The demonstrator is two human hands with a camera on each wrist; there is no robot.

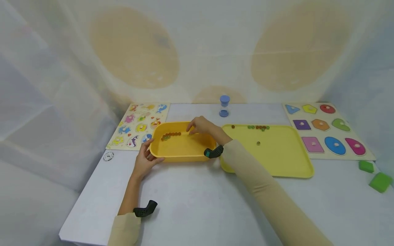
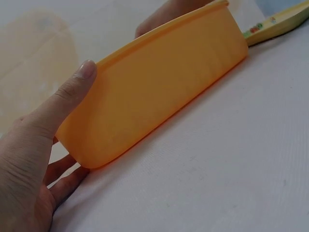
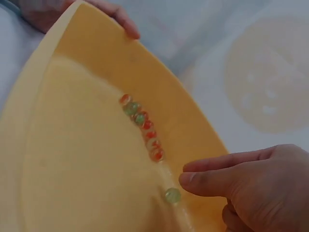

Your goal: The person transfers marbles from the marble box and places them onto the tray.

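Note:
My left hand [image 1: 144,163] grips the left end of a deep orange-yellow plastic bin [image 1: 181,159], its thumb [image 2: 77,84] against the outer wall near the rim and other fingers round the corner. Over the bin's far right part reaches my right hand [image 1: 200,125], thumb and forefinger extended close together. Just off those fingertips, inside the bin, is a green glass marble [image 3: 173,195], apart from them in the right wrist view. Several orange-red and green marbles [image 3: 150,134] lie in a row along the bin's far wall.
To the right, a flat yellow tray [image 1: 283,150] holds several green and brownish-red marbles [image 1: 258,127]. A blue sand timer [image 1: 224,106] stands behind. Puzzle boards lie left [image 1: 141,128] and right [image 1: 327,131], with green blocks [image 1: 381,182] at the far right edge.

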